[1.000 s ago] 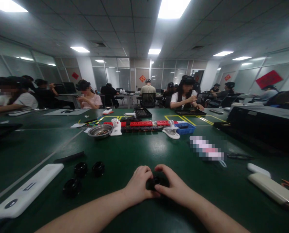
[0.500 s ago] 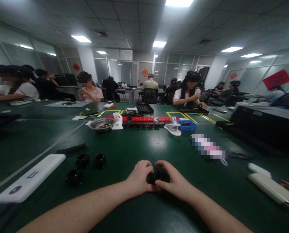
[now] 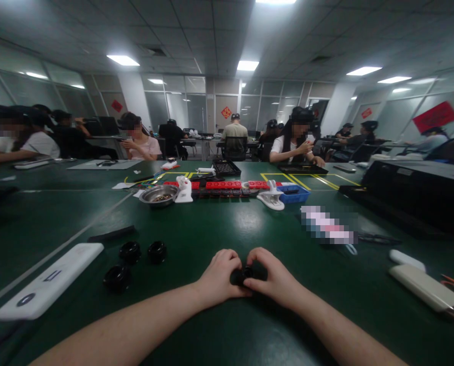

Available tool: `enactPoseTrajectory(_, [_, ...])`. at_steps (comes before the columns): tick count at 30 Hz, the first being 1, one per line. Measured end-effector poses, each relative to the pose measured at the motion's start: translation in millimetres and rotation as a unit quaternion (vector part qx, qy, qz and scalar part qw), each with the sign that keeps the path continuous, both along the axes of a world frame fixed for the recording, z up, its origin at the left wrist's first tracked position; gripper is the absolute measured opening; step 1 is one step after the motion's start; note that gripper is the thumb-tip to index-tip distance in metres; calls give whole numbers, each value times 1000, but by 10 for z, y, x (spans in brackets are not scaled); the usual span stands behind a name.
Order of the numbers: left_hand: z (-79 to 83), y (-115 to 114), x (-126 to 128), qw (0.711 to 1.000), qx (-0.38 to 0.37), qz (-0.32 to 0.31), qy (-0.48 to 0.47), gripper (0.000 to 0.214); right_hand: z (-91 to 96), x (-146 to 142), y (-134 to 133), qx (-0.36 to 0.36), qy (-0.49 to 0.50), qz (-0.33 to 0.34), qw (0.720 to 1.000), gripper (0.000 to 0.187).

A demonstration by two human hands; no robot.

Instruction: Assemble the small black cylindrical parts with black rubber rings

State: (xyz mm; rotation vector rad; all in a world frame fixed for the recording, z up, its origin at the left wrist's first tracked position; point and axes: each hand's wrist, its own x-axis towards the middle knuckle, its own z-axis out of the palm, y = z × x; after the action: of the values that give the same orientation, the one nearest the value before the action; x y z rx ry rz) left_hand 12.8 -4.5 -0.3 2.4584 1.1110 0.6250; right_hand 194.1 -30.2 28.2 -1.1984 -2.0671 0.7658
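Got my left hand [image 3: 220, 277] and right hand [image 3: 272, 278] both pinched around a small black part [image 3: 241, 275], right of three black rings [image 3: 130, 251] on the table [image 3: 227, 229].

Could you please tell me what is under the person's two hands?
A small black round part shows between the left hand and right hand, both pinching it over the green table. Their fingers cover its sides and underside.
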Motion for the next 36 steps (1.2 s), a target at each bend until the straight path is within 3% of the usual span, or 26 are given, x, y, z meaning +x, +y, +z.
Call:
enactPoseTrajectory(2, [-2, 3, 1, 1000, 0, -4, -1, 42, 28, 10, -2, -9, -3, 42, 999, 27])
enactPoseTrajectory(5, [-4, 5, 0, 1000, 0, -7, -3, 47, 44, 32, -11, -41, 7, 100, 994, 51])
enactPoseTrajectory(8, [-7, 5, -3, 1000, -1, -6, -3, 41, 13, 41, -18, -60, 16, 83, 995, 64])
enactPoseTrajectory(13, [-5, 2, 0, 1000, -2, -1, -3, 40, -18, 30, -7, -30, 12, -1, 999, 45])
enactPoseTrajectory(17, [1, 1, 9, 1000, -3, 0, -2, 39, 27, 21, 6, -11, -14, 22, 1000, 26])
enactPoseTrajectory(21, [9, 1, 9, 1000, -7, -4, -1, 44, 49, 19, -6, -43, 12, 108, 993, 45])
enactPoseTrajectory(24, [16, 0, 5, 1000, -11, -3, 0, 38, 29, 16, -23, -57, 18, 91, 994, 58])
enactPoseTrajectory(26, [21, -3, 5, 1000, -12, -1, 1, 36, 14, 11, -27, -54, 8, 43, 998, 55])
enactPoseTrajectory(30, [23, -7, 8, 1000, -11, 1, 0, 38, 16, 2, -21, -26, -28, -10, 999, 31])
enactPoseTrajectory(33, [19, -5, 11, 1000, -11, 1, 2, 38, 45, -1, -19, -22, -40, 26, 999, 21])
enactPoseTrajectory(36, [18, 0, 8, 1000, -12, -1, 4, 40, 72, 0, -33, -34, -16, 85, 996, 35])
